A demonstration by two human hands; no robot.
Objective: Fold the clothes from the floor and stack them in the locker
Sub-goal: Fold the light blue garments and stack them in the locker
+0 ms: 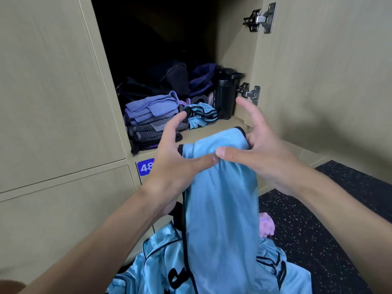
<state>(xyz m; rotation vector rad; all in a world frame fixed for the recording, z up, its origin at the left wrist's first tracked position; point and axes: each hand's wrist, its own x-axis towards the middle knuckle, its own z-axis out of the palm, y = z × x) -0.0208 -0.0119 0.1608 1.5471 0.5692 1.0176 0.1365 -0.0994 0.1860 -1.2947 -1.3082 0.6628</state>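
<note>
A light blue satin garment with black piping (220,209) hangs in front of the open locker (233,39). My left hand (176,153) and my right hand (261,145) hold its top edge from either side, thumbs pressed on the front, with the other fingers spread. Its lower part trails onto more blue satin cloth (161,262) on the floor. Inside the locker sits a stack of folded purple and grey clothes (152,117), with a crumpled blue satin piece (201,117) beside it.
A black bottle (226,94) stands at the locker's right side, with dark clothes and a bag piled behind the stack. The locker door (318,71) stands open on the right. A pink item (266,225) lies on the black speckled floor (328,219). Closed locker fronts fill the left.
</note>
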